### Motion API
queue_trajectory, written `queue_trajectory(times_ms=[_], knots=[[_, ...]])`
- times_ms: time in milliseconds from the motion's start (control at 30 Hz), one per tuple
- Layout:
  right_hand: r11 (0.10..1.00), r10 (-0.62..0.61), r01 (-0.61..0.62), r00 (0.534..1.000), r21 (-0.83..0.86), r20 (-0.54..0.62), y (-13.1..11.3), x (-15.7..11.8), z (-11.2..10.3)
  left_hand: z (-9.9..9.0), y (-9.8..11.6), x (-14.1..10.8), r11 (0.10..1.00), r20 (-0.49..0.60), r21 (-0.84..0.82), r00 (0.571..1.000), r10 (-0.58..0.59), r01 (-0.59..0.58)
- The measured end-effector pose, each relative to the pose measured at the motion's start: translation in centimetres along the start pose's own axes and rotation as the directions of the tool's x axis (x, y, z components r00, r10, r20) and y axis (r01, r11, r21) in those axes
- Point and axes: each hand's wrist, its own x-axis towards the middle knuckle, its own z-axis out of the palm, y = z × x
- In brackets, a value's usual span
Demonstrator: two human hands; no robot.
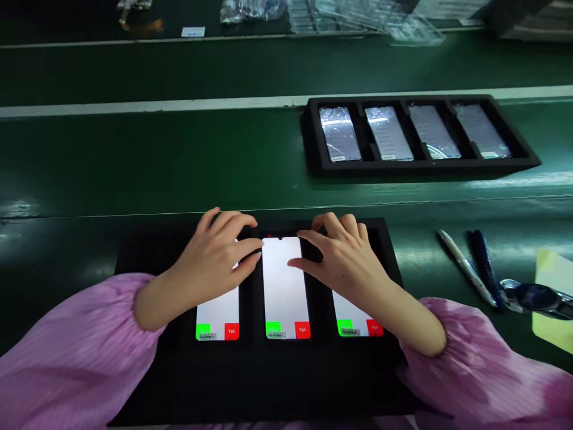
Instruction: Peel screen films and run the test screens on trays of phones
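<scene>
Three phones with lit white screens lie in a black foam tray [250, 382]; each screen has a green and a red box at its lower end. My left hand [219, 257] is over the left phone [218, 313], its thumb and fingers apart, fingertips beside the upper left edge of the middle phone [285, 286]. From the other side my right hand [344, 251] spreads its fingers, the index tip near the middle phone's upper right corner and the thumb over its right edge. Its palm and wrist partly cover the right phone [356, 313]. Neither hand holds anything.
A second black foam tray [421, 171] with several phones in film stands farther back on the right. A white pen [466, 267], a dark blue pen [486, 269], a dark tool [537, 298] and yellow paper [553, 272] lie at the right. Clear plastic trays [358, 17] are at the back.
</scene>
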Motion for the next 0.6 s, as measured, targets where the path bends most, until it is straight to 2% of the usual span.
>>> queue_trajectory(times_ms=[133,233,300,367,467,533,600], knots=[[0.997,0.057,-0.061,0.996,0.056,0.065,0.1,-0.1,0.5,1.7,0.6,3.0,0.999,0.096,-0.004,0.995,-0.031,0.032],[0.992,0.071,-0.081,0.992,0.099,0.104,0.5,0.3,0.8,2.5,0.0,3.9,0.995,0.093,-0.084,0.995,-0.045,0.053],[0.994,0.038,-0.044,0.997,0.104,0.064,0.8,0.3,0.6,2.7,0.0,3.9,0.988,0.056,-0.14,0.996,-0.064,0.071],[0.996,-0.013,0.018,0.998,0.087,-0.059,0.9,-0.6,-0.2,2.5,0.5,3.3,0.984,0.01,-0.161,0.997,-0.072,0.073],[0.961,-0.158,0.204,0.959,0.186,-0.234,0.5,-3.6,-1.9,1.2,2.5,0.9,0.961,0.038,-0.275,0.998,0.045,-0.033],[0.846,-0.307,0.364,0.93,0.39,-0.202,-0.3,-6.2,-2.7,-0.3,4.3,-1.1,0.91,0.125,-0.392,0.973,0.195,-0.132],[0.76,-0.397,0.431,0.901,0.486,-0.178,-1.4,-8.4,-2.9,-2.1,5.5,-2.7,0.883,0.195,-0.433,0.938,0.288,-0.181]])
